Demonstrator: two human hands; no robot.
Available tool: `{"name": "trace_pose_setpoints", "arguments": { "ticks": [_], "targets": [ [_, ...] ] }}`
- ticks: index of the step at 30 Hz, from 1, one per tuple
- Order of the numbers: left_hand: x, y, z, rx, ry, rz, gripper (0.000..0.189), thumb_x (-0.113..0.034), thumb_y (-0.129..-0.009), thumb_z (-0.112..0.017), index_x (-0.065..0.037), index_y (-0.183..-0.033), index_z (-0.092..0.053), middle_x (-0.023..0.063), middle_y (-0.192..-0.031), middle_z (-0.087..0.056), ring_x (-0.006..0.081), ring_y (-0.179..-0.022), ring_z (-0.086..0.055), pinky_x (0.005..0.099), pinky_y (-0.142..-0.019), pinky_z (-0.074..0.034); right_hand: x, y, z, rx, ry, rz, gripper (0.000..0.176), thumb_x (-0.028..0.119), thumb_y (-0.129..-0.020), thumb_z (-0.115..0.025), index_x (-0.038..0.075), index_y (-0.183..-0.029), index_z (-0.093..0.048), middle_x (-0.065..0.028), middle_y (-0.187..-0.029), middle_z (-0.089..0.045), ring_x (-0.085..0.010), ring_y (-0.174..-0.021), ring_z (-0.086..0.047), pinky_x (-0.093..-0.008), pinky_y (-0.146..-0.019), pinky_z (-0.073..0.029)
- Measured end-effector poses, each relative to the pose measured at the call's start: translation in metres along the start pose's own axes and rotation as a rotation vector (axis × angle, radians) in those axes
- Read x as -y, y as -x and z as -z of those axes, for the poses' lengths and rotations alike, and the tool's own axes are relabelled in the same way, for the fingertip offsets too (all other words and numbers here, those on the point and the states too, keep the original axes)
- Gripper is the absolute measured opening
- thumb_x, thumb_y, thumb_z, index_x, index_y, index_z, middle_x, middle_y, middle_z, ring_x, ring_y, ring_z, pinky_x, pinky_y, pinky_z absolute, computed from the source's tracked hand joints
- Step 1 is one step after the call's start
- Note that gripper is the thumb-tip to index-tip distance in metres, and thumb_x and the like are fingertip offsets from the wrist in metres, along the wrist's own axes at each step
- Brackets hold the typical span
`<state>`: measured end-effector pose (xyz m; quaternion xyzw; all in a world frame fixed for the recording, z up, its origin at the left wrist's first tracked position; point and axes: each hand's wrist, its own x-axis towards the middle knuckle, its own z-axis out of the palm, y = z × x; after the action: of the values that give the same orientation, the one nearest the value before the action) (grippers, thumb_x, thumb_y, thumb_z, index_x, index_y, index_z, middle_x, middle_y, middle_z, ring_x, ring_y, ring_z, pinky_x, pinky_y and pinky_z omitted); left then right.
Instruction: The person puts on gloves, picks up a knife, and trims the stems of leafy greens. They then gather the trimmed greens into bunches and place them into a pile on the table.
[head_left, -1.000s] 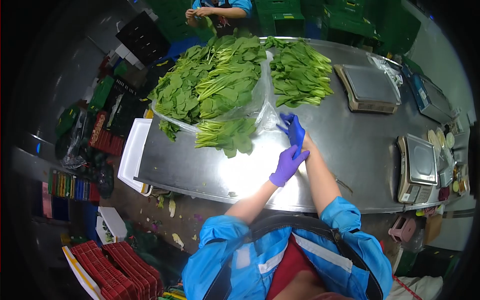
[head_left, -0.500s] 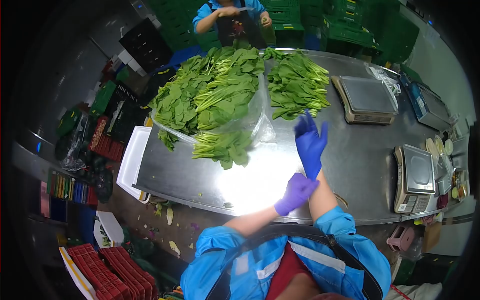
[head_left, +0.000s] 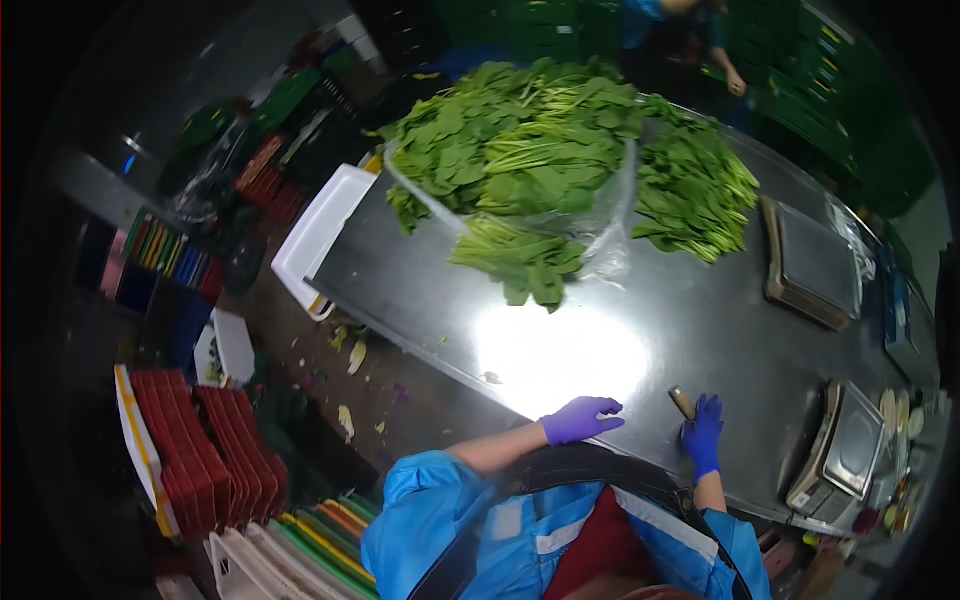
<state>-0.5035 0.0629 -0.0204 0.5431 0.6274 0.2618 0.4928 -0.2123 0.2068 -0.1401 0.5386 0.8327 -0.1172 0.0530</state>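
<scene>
My left hand (head_left: 583, 420), in a purple glove, is held over the near edge of the steel table (head_left: 450, 340) with its fingers stretched out and nothing in them. To its right, my right hand (head_left: 703, 437), in a darker blue glove, reaches over the tabletop with fingers apart. Right beside its fingertips lies a short tan object like a wooden handle (head_left: 682, 402). Farther up the table, a large heap of leafy greens (head_left: 520, 140) rests on clear plastic (head_left: 612, 255). A small bunch of greens (head_left: 520, 262) lies at its front, and another pile of greens (head_left: 695, 185) to its right.
Two weighing scales, one farther back (head_left: 815, 262) and one nearer (head_left: 850, 440), stand at the table's right side. A white tray (head_left: 325, 235) adjoins the left end. Red crates (head_left: 190, 440) are stacked at lower left. Another person (head_left: 690, 40) stands across the table.
My left hand has let go of the right glove's cuff. My right hand has come down and right, towards the tan object. The view has turned, and the other person appears farther right.
</scene>
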Motion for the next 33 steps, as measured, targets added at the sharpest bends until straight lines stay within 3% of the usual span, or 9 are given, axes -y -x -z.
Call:
{"name": "trace_pose_setpoints", "arguments": {
  "ticks": [4,6,7,11,15,22,27,30,33],
  "targets": [
    [0.037,0.019,0.023,-0.091,0.097,0.052,0.042,-0.039,-0.086,-0.058,-0.005,-0.112,-0.060,0.0131,-0.106,-0.064,0.0246,-0.096,-0.062,0.0339,-0.084,-0.048,-0.004,0.005,-0.003,-0.235,-0.150,0.228,0.056,0.012,-0.077,-0.059,0.007,-0.131,-0.044,-0.0221,-0.133,-0.042,-0.0391,-0.123,-0.039,-0.0499,-0.099,-0.034],
    [0.056,0.024,0.031,-0.119,0.102,0.041,0.041,-0.039,-0.086,-0.058,-0.006,-0.110,-0.061,0.0124,-0.104,-0.065,0.0244,-0.093,-0.062,0.0334,-0.082,-0.048,0.005,-0.005,0.005,-0.047,-0.132,0.043,0.037,0.004,-0.075,-0.057,0.005,-0.112,-0.058,-0.0184,-0.106,-0.059,-0.0351,-0.103,-0.055,-0.0456,-0.095,-0.038],
    [0.069,0.024,0.034,-0.133,0.082,-0.019,0.041,-0.039,-0.086,-0.059,-0.005,-0.109,-0.061,0.0129,-0.098,-0.066,0.0246,-0.088,-0.063,0.0334,-0.079,-0.049,0.017,-0.010,0.005,-0.282,-0.131,0.153,0.027,0.001,-0.074,-0.057,0.005,-0.100,-0.062,-0.0142,-0.088,-0.062,-0.0328,-0.092,-0.058,-0.0454,-0.097,-0.037],
    [0.116,0.037,0.072,-0.106,0.088,-0.140,0.042,-0.041,-0.085,-0.059,-0.005,-0.107,-0.061,0.0132,-0.089,-0.066,0.0256,-0.081,-0.064,0.0347,-0.074,-0.050,0.144,-0.036,0.055,-0.507,-0.157,0.338,0.028,0.000,-0.073,-0.058,0.007,-0.099,-0.062,-0.0128,-0.091,-0.063,-0.0317,-0.097,-0.058,-0.0453,-0.100,-0.035],
    [0.175,0.069,0.150,-0.016,0.054,-0.114,0.045,-0.047,-0.087,-0.054,-0.006,-0.105,-0.062,0.0137,-0.089,-0.066,0.0255,-0.083,-0.063,0.0349,-0.077,-0.049,0.303,-0.056,0.056,-0.215,-0.850,0.441,0.026,0.000,-0.073,-0.058,0.009,-0.097,-0.062,-0.0097,-0.109,-0.063,-0.0294,-0.117,-0.051,-0.0455,-0.107,-0.024],
    [0.208,0.146,0.276,0.142,0.884,0.392,0.048,-0.046,-0.087,-0.056,-0.001,-0.102,-0.059,0.0079,-0.089,-0.062,0.0155,-0.074,-0.060,0.0281,-0.069,-0.050,0.521,-0.050,0.027,-0.171,-0.534,0.860,0.038,0.002,-0.061,-0.065,0.018,-0.096,-0.063,-0.0096,-0.128,-0.050,-0.0343,-0.128,-0.036,-0.0561,-0.107,-0.015],
    [0.231,0.158,0.303,0.063,0.934,0.316,0.036,-0.035,-0.086,-0.061,-0.001,-0.097,-0.058,0.0050,-0.080,-0.059,0.0096,-0.066,-0.057,0.0222,-0.062,-0.048,0.575,-0.052,0.028,-0.216,-0.699,0.703,0.053,-0.006,-0.067,-0.058,0.011,-0.117,-0.057,-0.0104,-0.121,-0.054,-0.0316,-0.116,-0.046,-0.0373,-0.098,-0.037],
    [0.236,0.159,0.316,-0.072,0.837,0.196,0.039,-0.037,-0.086,-0.060,0.000,-0.097,-0.058,0.0028,-0.075,-0.055,0.0091,-0.067,-0.056,0.0232,-0.062,-0.046,0.582,-0.053,0.022,0.427,-1.136,0.231,0.035,0.005,-0.085,-0.055,0.004,-0.120,-0.053,-0.0121,-0.107,-0.061,-0.0224,-0.099,-0.058,-0.0336,-0.090,-0.045],
    [0.244,0.158,0.321,-0.002,0.716,0.193,0.036,-0.036,-0.086,-0.061,-0.001,-0.092,-0.060,0.0047,-0.072,-0.056,0.0098,-0.067,-0.056,0.0236,-0.061,-0.045,0.599,-0.055,0.007,0.543,-1.363,0.002,0.033,0.014,-0.090,-0.054,-0.001,-0.119,-0.052,-0.0114,-0.100,-0.062,-0.0181,-0.091,-0.060,-0.0316,-0.086,-0.047]
  ]
}}
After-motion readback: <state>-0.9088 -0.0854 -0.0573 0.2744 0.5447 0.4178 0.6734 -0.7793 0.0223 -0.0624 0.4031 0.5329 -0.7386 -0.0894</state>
